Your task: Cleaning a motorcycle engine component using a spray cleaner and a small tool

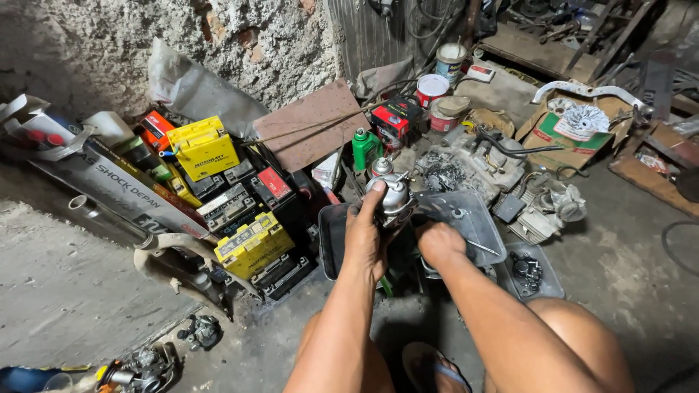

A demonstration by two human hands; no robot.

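the left hand (364,244) grips a silvery carburettor (392,195) upright over the clear plastic tray (466,218), seemingly so drips fall inside; the right hand (439,244) is fisted low beside it, its hold on anything unclear; yellow batteries (251,244) sit stacked well left.
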